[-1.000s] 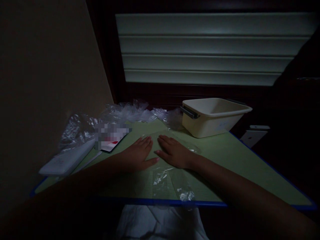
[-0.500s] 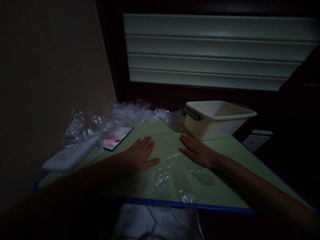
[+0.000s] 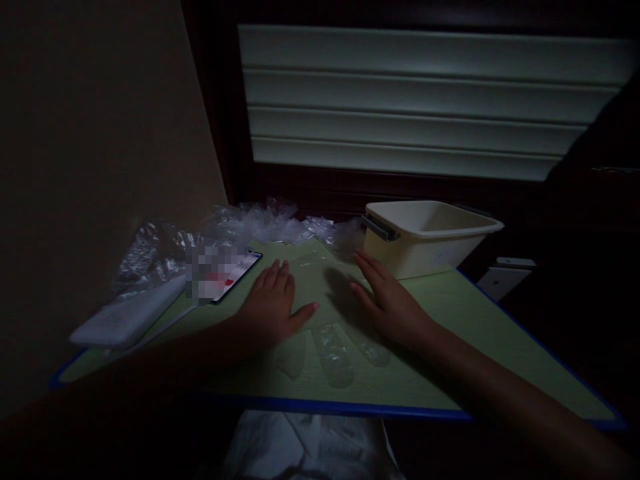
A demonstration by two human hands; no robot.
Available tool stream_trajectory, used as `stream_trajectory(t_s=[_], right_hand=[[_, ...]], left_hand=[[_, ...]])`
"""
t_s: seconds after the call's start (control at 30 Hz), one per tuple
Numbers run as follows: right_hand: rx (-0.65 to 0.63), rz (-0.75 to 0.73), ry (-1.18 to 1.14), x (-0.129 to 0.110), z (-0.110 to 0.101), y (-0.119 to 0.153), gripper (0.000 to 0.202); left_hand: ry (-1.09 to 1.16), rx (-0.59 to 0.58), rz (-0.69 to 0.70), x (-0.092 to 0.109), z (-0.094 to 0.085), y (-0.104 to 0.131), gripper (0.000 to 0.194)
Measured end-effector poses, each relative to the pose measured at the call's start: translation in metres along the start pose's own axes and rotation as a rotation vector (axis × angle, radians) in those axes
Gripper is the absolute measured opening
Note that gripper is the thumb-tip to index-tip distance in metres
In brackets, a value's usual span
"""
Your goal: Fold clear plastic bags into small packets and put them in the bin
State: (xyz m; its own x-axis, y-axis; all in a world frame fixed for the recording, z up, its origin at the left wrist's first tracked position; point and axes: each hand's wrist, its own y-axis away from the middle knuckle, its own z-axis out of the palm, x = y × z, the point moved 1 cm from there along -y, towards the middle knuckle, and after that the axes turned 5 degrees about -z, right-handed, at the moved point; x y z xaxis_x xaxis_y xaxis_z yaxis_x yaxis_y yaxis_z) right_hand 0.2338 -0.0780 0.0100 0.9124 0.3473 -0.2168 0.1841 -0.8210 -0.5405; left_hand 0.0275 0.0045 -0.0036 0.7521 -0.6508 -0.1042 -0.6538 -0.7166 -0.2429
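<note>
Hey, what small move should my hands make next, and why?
Perhaps lower your right hand onto the clear plastic film and smooth it: the hand seems raised, with a shadow beside it on the green table, and the film shows shiny creases.

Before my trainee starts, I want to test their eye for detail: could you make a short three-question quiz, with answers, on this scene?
1. True or false: the cream tub stands nearer the right hand than the left hand.
2. What colour is the table edge nearest the wearer? A) red B) blue C) yellow
3. Fill in: the thin plastic between that edge and the hands is ____ (opaque or see-through).

Key: 1 true; 2 B; 3 see-through.
</note>
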Motion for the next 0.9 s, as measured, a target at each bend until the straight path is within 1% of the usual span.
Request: stream_trajectory(t_s=[0.03,0.07,0.1,0.13,0.2,0.27,0.3,0.37,0.43,0.5,0.63,0.77,0.9], right_hand=[[0.033,-0.031,-0.023,-0.007,0.000,-0.001,0.054],[0.055,-0.056,-0.044,-0.013,0.000,-0.001,0.053],[0.072,-0.080,-0.069,-0.017,0.000,-0.001,0.052],[0.084,-0.093,-0.093,-0.021,0.000,-0.001,0.051],[0.081,-0.101,-0.139,-0.024,0.003,0.000,0.050],[0.039,-0.092,-0.159,-0.024,0.008,0.000,0.052],[-0.002,-0.090,-0.152,-0.023,0.012,0.001,0.055],[-0.133,-0.089,-0.090,-0.021,0.021,0.002,0.061],[-0.267,-0.091,-0.012,-0.018,0.029,0.003,0.065],[-0.339,-0.087,0.036,-0.014,0.033,0.005,0.066],[-0.356,-0.053,0.069,-0.004,0.032,0.010,0.068],[-0.369,-0.020,0.106,0.006,0.024,0.016,0.069],[-0.398,-0.020,0.127,0.015,0.015,0.023,0.070]], left_hand=[[0.012,0.049,0.013,0.000,0.000,-0.001,0.074],[0.026,0.074,0.044,0.000,-0.001,-0.001,0.072],[0.039,0.070,0.085,-0.001,-0.001,-0.002,0.071],[0.051,0.047,0.133,-0.001,-0.001,-0.002,0.070],[0.064,-0.045,0.220,-0.001,-0.001,-0.003,0.071],[0.066,-0.150,0.263,-0.001,0.000,-0.003,0.074],[0.065,-0.190,0.271,0.000,0.000,-0.002,0.075],[0.061,-0.240,0.272,0.001,0.002,-0.002,0.075],[0.058,-0.241,0.263,0.001,0.002,-0.003,0.075],[0.058,-0.248,0.259,0.001,0.002,-0.003,0.075],[0.060,-0.264,0.256,0.001,0.001,-0.004,0.077],[0.061,-0.273,0.247,0.002,-0.001,-0.004,0.077],[0.061,-0.288,0.242,0.003,-0.005,-0.003,0.077]])
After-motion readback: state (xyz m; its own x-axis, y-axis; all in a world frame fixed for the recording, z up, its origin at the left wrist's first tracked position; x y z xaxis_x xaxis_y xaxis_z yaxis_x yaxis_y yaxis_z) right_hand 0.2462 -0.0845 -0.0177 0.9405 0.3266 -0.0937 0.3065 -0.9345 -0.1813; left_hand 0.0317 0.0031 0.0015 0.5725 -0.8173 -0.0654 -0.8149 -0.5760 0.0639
